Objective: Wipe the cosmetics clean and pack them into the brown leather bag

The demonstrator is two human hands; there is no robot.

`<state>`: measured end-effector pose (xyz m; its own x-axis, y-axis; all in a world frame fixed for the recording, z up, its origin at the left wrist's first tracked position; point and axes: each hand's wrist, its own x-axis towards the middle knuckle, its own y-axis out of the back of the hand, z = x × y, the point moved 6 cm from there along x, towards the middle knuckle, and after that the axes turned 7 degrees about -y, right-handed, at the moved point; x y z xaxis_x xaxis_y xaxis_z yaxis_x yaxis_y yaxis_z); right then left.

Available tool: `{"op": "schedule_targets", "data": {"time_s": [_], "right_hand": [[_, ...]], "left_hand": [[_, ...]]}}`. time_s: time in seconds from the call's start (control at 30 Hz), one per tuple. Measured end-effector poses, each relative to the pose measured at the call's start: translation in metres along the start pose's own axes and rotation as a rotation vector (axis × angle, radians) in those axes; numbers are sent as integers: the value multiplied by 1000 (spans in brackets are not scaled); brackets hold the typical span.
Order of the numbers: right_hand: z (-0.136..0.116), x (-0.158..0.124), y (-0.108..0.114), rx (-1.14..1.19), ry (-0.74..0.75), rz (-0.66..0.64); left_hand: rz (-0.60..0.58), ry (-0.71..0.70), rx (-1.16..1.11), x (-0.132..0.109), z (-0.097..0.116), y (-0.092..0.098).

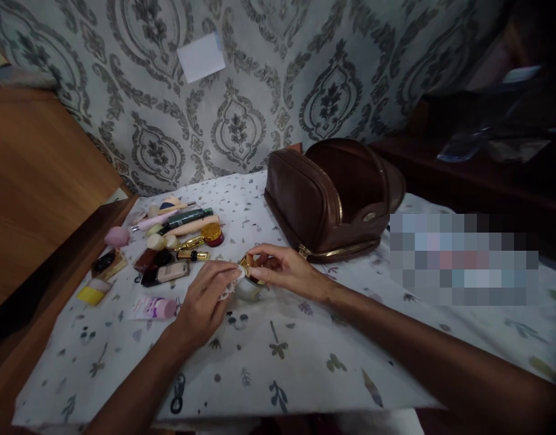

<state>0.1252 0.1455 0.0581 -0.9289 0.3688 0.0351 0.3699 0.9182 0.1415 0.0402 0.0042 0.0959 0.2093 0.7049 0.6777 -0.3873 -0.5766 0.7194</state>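
Both hands meet on a small jar at frame centre.
The left hand pinches its side and the right hand pinches its gold top, just below the brown pouch. I judge it mid-handling: turning the top calls for a steadied base.

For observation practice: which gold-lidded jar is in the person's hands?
The pale jar between left hand and right hand; the red jar lies apart, untouched.
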Motion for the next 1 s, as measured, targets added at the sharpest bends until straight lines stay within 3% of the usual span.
{"op": "schedule_targets", "data": {"time_s": [0.23, 0.47, 0.63, 0.83, 1.0], "right_hand": [[18, 7, 10, 26, -150, 82], [20, 7, 10, 150, -170, -54], [15, 4, 5, 141, -114, -82], [5, 4, 2, -104, 101, 58], [7, 6, 10, -162, 100, 131]], "left_hand": [[-81, 42, -28, 1, -4, 1], [-72, 96, -25, -2, -11, 1], [-51, 87, 18, -1, -8, 0], [-40, -68, 59, 2, 9, -2], [-94, -65, 71, 2, 6, -3]]}}
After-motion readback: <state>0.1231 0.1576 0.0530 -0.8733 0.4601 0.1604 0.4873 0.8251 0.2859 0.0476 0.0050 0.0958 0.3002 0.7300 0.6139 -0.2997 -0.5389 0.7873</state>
